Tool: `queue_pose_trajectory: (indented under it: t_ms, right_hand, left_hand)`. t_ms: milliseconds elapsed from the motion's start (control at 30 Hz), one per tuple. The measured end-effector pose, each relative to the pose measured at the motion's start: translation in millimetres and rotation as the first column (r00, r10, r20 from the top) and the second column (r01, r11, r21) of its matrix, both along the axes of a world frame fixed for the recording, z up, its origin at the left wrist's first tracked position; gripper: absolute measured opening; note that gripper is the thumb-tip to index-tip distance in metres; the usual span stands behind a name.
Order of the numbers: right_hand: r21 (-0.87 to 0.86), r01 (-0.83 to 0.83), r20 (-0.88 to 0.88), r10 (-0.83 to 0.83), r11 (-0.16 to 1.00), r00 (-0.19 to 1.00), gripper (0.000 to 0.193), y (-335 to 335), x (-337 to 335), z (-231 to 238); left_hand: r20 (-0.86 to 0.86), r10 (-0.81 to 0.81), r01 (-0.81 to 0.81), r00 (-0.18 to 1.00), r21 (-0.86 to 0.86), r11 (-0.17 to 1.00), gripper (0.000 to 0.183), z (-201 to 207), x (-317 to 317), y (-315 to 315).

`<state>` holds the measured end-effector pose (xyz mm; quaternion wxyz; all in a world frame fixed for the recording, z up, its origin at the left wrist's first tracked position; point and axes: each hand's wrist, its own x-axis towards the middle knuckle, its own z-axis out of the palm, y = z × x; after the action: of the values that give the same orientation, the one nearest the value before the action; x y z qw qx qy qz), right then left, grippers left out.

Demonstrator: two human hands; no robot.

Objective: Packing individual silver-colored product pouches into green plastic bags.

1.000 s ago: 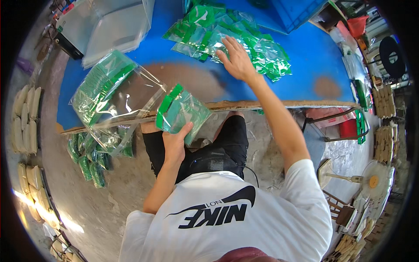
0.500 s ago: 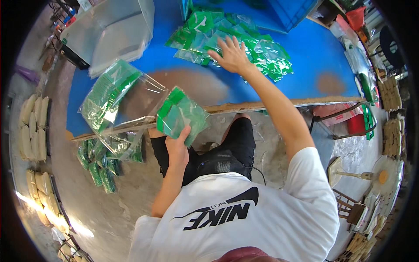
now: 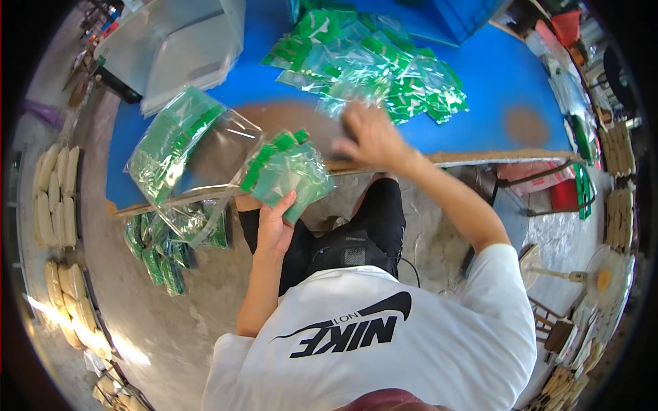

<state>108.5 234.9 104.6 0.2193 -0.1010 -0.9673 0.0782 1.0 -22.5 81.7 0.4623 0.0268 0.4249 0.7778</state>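
Note:
My left hand [image 3: 275, 229] grips a fanned stack of clear plastic bags with green bands [image 3: 291, 177] over the table's front edge. To its right my right hand [image 3: 373, 137] is smeared by motion, so its fingers cannot be read. It is just in front of a spread pile of similar green-and-clear bags [image 3: 370, 48] on the blue tabletop [image 3: 250, 82]. Left of the held stack, a large clear bag [image 3: 179, 147] with many green-banded packets in it lies over the table edge, its open end toward my left hand.
A translucent plastic bin [image 3: 192, 58] stands at the back left, and a blue crate [image 3: 439, 20] at the back right. Below the table's left end, bundled green packets [image 3: 161, 257] lie on the floor. At the right are a metal-framed chair [image 3: 548, 179] and a fan [image 3: 603, 279].
My right hand has come back from the pile toward the table's front edge and blurred. The stack in my left hand looks more fanned out.

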Motion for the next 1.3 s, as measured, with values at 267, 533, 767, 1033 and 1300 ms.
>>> queue_pose_trajectory:
  t_ms: [267, 533, 767, 1033, 1300]
  right_hand:
    - [-0.082, 0.133, -0.272, -0.15, 0.988, 0.95, 0.056, 90.6, -53.5, 23.9]
    - [0.221, -0.036, 0.035, 0.028, 0.975, 0.999, 0.064, 3.3, -23.1, 20.5]
    - [-0.273, -0.405, 0.183, 0.46, 0.873, 0.869, 0.035, -46.3, -23.7, 29.8]
    - [0.245, -0.213, 0.068, 0.202, 0.946, 0.977, 0.037, 40.0, -62.1, 7.8]
    - [-0.098, -0.12, -0.25, 0.093, 0.988, 0.964, 0.041, 46.4, -87.7, 27.2]
  left_hand:
    - [-0.095, -0.135, 0.13, 0.986, -0.059, 0.99, 0.052, -4.5, 11.3, 3.4]
    - [0.305, -0.022, -0.001, 0.952, 0.075, 0.997, 0.049, -26.7, 14.0, -27.9]
    - [0.3, -0.075, 0.027, 0.951, 0.16, 0.987, 0.05, -27.0, 20.6, -5.0]
    - [0.062, 0.108, -0.112, 0.992, 0.068, 0.991, 0.048, -3.7, 24.3, -14.2]
    - [0.118, 0.047, -0.057, 0.992, 0.085, 0.995, 0.046, -10.4, 17.2, -6.9]
